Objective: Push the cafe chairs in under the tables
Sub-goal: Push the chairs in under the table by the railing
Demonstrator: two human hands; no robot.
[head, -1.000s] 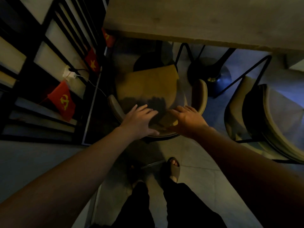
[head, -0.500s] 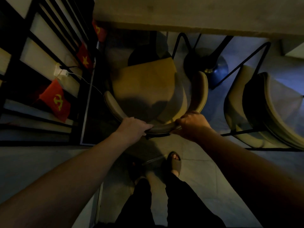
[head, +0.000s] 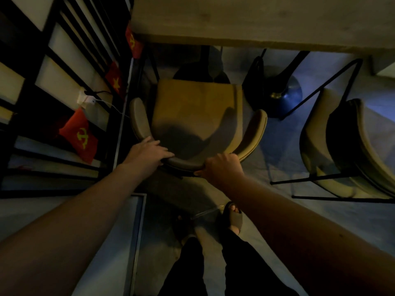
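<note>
Chair (head: 197, 112) backrest under both hands

The chair (head: 196, 116) stands directly in front of the person, its seat front just short of the table (head: 256, 20) edge ahead. The left hand (head: 147, 154) and right hand (head: 222, 169) sit on the curved backrest, left and right of its centre. A second chair (head: 350, 150) stands to the right, apart. The table base (head: 284, 97) lies between both chairs. A shelf unit (head: 53, 82) runs along the left.
</note>
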